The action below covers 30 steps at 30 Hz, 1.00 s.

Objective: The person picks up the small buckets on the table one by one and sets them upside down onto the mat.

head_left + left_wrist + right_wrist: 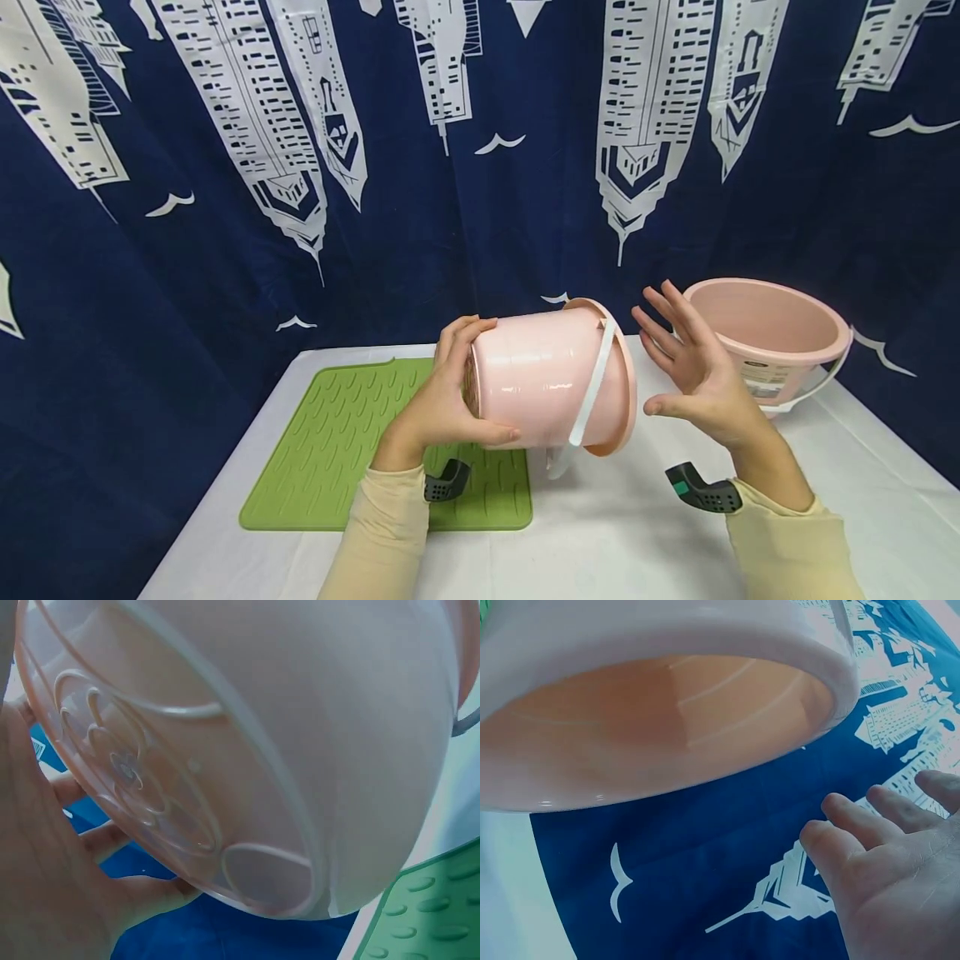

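Note:
A pink bucket (536,379) is held on its side above the table, its mouth turned to the right. My left hand (442,400) grips it round the base, thumb along the near side and fingers over the top. The left wrist view shows ring-like ridges on the bucket's bottom (150,765). A white handle (592,387) lies across the bucket near the rim. My right hand (697,375), fingers spread, is apart from the rim, palm toward it. In the right wrist view the bucket's inside (667,712) shows no contents in the visible part.
A second, wider pink bucket (772,321) with a label and white handle stands upright at the back right, partly behind my right hand. On the left of the white table (600,533) lies a green ridged mat (337,450). A dark blue curtain (510,225) hangs behind.

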Motion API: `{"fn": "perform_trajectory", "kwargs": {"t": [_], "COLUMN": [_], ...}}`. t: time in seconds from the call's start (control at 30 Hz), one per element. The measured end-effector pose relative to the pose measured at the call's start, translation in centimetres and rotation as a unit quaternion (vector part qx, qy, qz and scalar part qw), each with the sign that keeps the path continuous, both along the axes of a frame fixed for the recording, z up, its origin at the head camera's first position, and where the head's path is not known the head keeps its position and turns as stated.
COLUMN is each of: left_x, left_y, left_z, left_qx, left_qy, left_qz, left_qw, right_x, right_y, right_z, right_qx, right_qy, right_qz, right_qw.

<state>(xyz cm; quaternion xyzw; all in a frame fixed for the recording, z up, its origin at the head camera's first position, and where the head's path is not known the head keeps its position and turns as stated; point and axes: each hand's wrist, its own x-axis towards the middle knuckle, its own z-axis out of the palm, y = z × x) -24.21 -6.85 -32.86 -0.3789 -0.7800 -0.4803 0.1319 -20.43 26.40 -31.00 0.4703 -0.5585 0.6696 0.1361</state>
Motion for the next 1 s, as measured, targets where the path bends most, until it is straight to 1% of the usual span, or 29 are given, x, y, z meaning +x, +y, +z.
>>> {"fn": "perform_trajectory", "kwargs": {"t": [0.1, 0.27, 0.4, 0.47, 0.6, 0.63, 0.7, 0.8, 0.83, 1.0], "left_x": [0.1, 0.4, 0.6, 0.6, 0.7, 0.8, 0.9, 1.1, 1.2, 1.5], "left_y": [-0.1, 0.0, 0.1, 0.2, 0.3, 0.4, 0.5, 0.6, 0.7, 1.0], "left_z": [0.1, 0.3, 0.4, 0.4, 0.5, 0.5, 0.6, 0.8, 0.8, 1.1], "left_qx": [-0.01, -0.043, -0.069, -0.077, -0.089, -0.093, -0.096, -0.1, -0.101, -0.108], "left_qy": [-0.006, 0.007, 0.018, 0.023, 0.028, 0.029, 0.029, 0.032, 0.035, 0.056], "left_qz": [0.003, 0.01, 0.018, 0.022, 0.026, 0.027, 0.026, 0.023, 0.022, 0.026], "left_qw": [0.9999, 0.999, 0.9973, 0.9965, 0.9953, 0.9949, 0.9946, 0.9943, 0.9941, 0.9922], "right_x": [0.1, 0.3, 1.0, 1.1, 1.2, 1.2, 1.4, 1.6, 1.7, 2.2], "right_y": [-0.2, -0.4, -0.7, -0.9, -1.5, -1.6, -1.8, -2.2, -2.4, -3.1], "right_z": [0.1, 0.3, 0.6, 0.7, 0.6, 0.5, 0.5, 0.5, 0.5, 0.8], "right_qx": [0.02, 0.057, 0.099, 0.12, 0.17, 0.183, 0.215, 0.243, 0.25, 0.283], "right_qy": [0.005, 0.004, -0.005, 0.01, 0.039, 0.044, 0.038, 0.036, 0.034, 0.044], "right_qz": [-0.017, -0.057, -0.106, -0.123, -0.172, -0.185, -0.219, -0.248, -0.254, -0.288], "right_qw": [1.0, 0.997, 0.989, 0.985, 0.969, 0.965, 0.951, 0.937, 0.934, 0.914]}}
